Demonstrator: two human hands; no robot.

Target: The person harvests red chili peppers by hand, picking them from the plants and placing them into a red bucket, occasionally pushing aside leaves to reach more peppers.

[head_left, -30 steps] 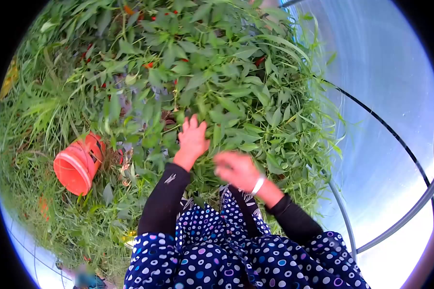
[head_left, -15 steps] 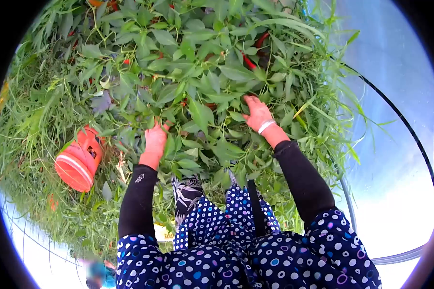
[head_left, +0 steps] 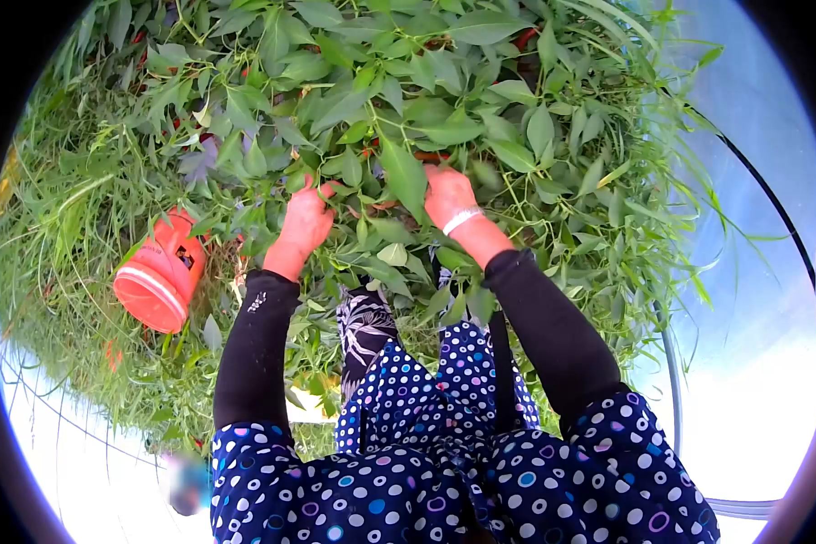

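My left hand [head_left: 303,223] is among the leaves of a chili pepper plant [head_left: 453,127], left of the middle. Its fingers curl in toward the palm, thumb and forefinger pointing up; whatever the palm may hold is hidden. To its right, my right hand [head_left: 450,198], with a white band at the wrist, closes at a red chili pepper [head_left: 432,156] just above its fingertips. A large leaf [head_left: 401,177] hangs beside these fingers and partly covers them. More red shows between the leaves further up the plant.
An orange-red bucket [head_left: 159,272] lies tilted in the grass on the left. Plastic sheeting [head_left: 743,299] runs along the right, with a black hose [head_left: 762,181] curving over it. Another person [head_left: 189,485], blurred, is at the lower left.
My right hand has moved left and inward to the red chili pepper, its fingers curling. My left hand has curled its fingers more. The view has shifted, with the plants sitting higher in it.
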